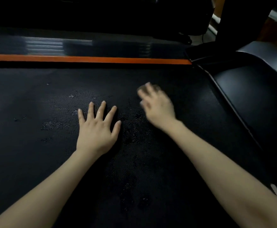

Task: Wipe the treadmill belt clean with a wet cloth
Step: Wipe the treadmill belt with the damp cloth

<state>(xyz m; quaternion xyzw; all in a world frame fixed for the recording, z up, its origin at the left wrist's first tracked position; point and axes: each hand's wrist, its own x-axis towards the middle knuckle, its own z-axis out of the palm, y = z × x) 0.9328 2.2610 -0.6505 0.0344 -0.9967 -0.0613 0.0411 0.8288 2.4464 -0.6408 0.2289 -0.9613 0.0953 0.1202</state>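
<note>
Head view shows one black treadmill belt filling the frame, with one orange stripe along its upper edge and one dark motor cover at the right. Wet patches glisten at the belt's centre. Two bare forearms reach up from the bottom corners. One left hand lies flat at centre, fingers straight and spread, released. One right hand, blurred, lies right of centre over one dull cloth, which peeks out beneath its fingertips; I cannot tell whether they grasp it.
</note>
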